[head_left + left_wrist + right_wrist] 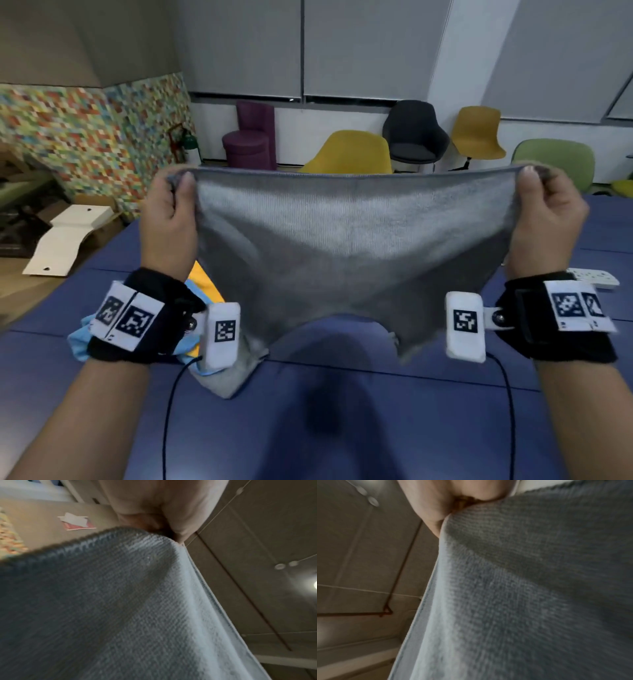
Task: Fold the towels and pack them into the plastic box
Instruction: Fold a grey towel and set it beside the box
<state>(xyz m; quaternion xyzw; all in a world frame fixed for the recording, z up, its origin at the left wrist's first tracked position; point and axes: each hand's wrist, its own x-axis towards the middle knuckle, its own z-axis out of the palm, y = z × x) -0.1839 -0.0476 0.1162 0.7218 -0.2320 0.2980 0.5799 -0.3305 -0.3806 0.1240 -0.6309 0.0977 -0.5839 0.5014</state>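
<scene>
Grey towel, head view: held up in the air above the blue table, spread between both hands. Left hand pinches the top left corner, thumb over the cloth; right hand pinches the top right corner likewise. Top hem runs taut between them; the body sags and the lower edge curls inward, its left lower corner hanging by the heap. Soft, limp, light by the look of the drape; no stiffness to hold a crease unaided. A heap of other towels, yellow, pale blue and grey, lies at the table's left edge under the left wrist. Plastic box not in view.

Left wrist view: towel fills the frame, ribbed terry weave, stitched hem; the hand is clamped on the corner.

Right wrist view: the same, blurred; the hand nips the corner of the towel.

Judgement: the weave should give good friction, so slipping is unlikely. Corners are the right hold; bringing them together should halve it cleanly.
</scene>
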